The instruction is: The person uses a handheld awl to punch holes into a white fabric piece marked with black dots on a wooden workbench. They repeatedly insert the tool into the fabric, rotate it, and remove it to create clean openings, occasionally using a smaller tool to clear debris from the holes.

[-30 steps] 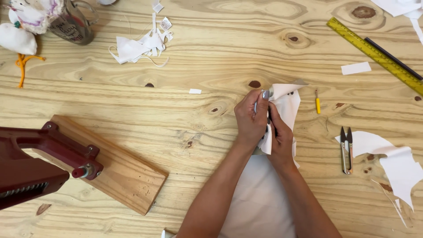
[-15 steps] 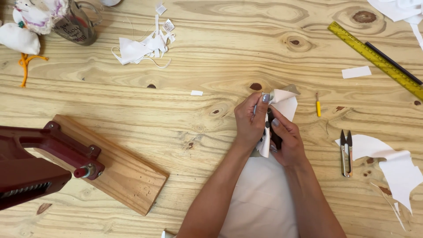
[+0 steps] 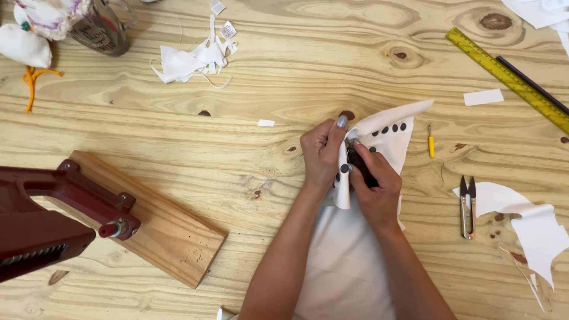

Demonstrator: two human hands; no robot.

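Your white fabric (image 3: 388,133) carries black dots; right of it lie a yellow pen (image 3: 431,141) and yellow ruler (image 3: 507,76).

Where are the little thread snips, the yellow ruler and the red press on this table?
thread snips (image 3: 467,207), head view, on the metal handle.
yellow ruler (image 3: 504,74), head view, mid-length of its face.
red press (image 3: 35,228), head view, on its red body.

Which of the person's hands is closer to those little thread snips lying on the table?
Right. The right hand sits just left of the thread snips, on the white fabric; the left hand is farther left.
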